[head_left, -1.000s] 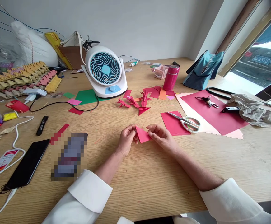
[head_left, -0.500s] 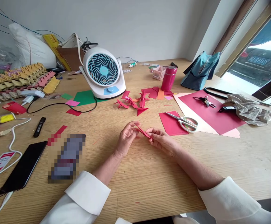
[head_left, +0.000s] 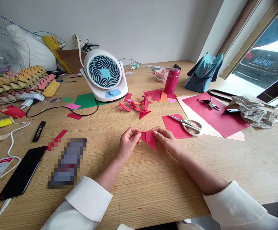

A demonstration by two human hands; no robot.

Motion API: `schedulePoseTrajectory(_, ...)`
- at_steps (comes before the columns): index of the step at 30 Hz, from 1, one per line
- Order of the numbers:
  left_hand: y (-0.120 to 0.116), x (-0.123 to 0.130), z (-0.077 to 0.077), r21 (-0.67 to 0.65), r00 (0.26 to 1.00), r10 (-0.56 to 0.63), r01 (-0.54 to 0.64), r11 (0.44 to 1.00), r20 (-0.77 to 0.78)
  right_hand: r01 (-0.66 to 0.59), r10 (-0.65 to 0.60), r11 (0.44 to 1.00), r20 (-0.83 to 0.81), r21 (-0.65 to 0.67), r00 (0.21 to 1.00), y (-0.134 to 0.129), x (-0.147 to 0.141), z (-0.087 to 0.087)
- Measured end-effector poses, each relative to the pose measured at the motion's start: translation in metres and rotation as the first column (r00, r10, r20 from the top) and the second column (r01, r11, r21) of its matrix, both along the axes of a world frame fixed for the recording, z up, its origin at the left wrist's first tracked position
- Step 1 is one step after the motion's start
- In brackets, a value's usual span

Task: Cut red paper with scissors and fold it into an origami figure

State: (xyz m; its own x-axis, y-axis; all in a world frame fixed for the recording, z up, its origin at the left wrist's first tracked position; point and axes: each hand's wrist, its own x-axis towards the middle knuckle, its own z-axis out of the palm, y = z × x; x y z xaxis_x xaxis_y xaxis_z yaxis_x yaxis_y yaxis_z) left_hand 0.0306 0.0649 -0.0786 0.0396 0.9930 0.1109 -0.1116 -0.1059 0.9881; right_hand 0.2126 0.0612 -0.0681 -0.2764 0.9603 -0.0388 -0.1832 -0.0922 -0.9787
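Note:
A folded piece of red paper (head_left: 149, 138) is stretched between my two hands above the table, one corner pointing down toward me and a crease near its middle. My left hand (head_left: 129, 140) pinches its left corner between thumb and fingers. At the right edge, my right hand (head_left: 165, 139) grips it the same way. Beyond my hands lie several folded red paper figures (head_left: 145, 103) and a red folded triangle (head_left: 144, 114). Scissors (head_left: 188, 124) with pale handles rest on red paper sheets (head_left: 173, 127) just right of my right hand.
A white fan (head_left: 105, 75) stands at the back, near a pink bottle (head_left: 172, 80) and a teal bag (head_left: 204, 72). Large red paper (head_left: 215, 118) with keys lies at right. A black phone (head_left: 21, 172), a marker (head_left: 39, 131) and a white cable (head_left: 13, 137) are at left.
The red paper, seen nearly edge-on before, now shows its flat, creased face with a corner hanging down. Both hands still hold it and have turned it.

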Motion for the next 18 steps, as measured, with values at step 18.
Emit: schedulePoseTrajectory(18, -0.008, -0.003, -0.004, 0.058, 0.892, -0.044, 0.078, 0.995, -0.449, -0.357, 0.191, 0.892, 0.484, 0.279, 0.854, 0.002, 0.013, -0.001)
